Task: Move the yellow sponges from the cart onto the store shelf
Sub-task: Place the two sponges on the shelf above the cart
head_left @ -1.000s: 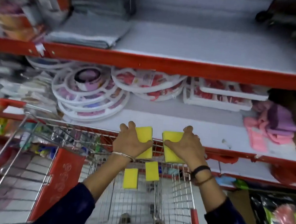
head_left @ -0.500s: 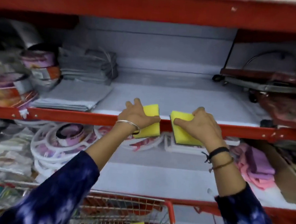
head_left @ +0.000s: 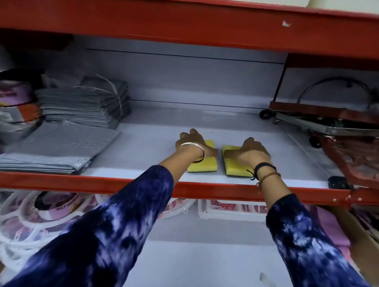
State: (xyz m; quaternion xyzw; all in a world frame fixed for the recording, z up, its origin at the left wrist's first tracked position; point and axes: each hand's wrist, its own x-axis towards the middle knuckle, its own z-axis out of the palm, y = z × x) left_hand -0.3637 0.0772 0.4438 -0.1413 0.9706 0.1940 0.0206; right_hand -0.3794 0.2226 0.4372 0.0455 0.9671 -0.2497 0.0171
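Two yellow sponges lie side by side on the white shelf board (head_left: 152,145), near its red front edge. My left hand (head_left: 194,142) rests on top of the left sponge (head_left: 205,163), fingers curled over it. My right hand (head_left: 249,151) covers the far part of the right sponge (head_left: 236,169) in the same way. A narrow gap separates the two sponges. The cart is out of view.
Stacks of grey folded cloths (head_left: 81,106) fill the shelf's left side, with round tins (head_left: 9,106) beyond them. A red folding trolley with wheels (head_left: 324,121) occupies the right. The red shelf rail (head_left: 203,189) runs below my wrists. White round hangers (head_left: 33,217) sit one level down.
Both hands have lifted the sponges from the cart, past the red rail, and set them down flat on the upper shelf. The cart has dropped out of view.
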